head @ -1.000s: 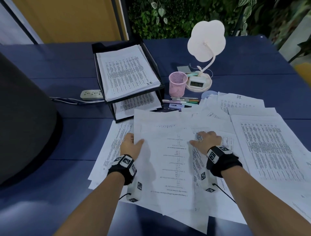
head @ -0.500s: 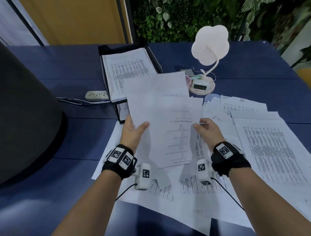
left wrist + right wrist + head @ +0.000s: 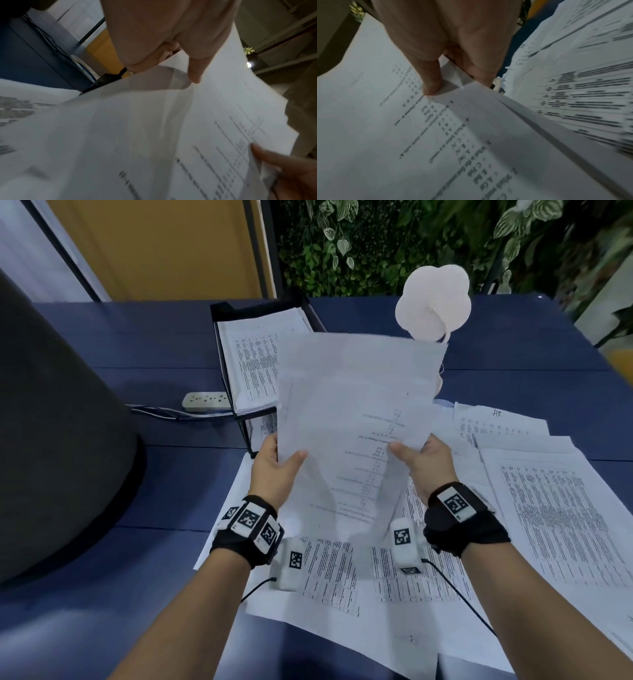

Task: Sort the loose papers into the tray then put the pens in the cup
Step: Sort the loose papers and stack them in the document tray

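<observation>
Both hands hold a small stack of printed sheets (image 3: 352, 412) up above the blue table, tilted toward me. My left hand (image 3: 277, 465) pinches its left edge, thumb on the front; the left wrist view shows that thumb (image 3: 193, 73) on the paper (image 3: 154, 135). My right hand (image 3: 419, 460) pinches the right edge, thumb (image 3: 431, 83) pressed on the printed page (image 3: 402, 135). The black two-level tray (image 3: 226, 313) stands behind, holding a pile of papers (image 3: 257, 361). More loose papers (image 3: 548, 508) cover the table. The held sheets hide the cup and pens.
A white flower-shaped lamp (image 3: 431, 302) stands behind the held sheets. A white power strip (image 3: 205, 401) with cables lies left of the tray. A large dark rounded object (image 3: 51, 422) fills the left side. Plants line the back wall.
Both hands gripped the sheets that lay flat on the pile and raised them off the table, upward and toward the tray. The sheets now hide the pink cup and pens.
</observation>
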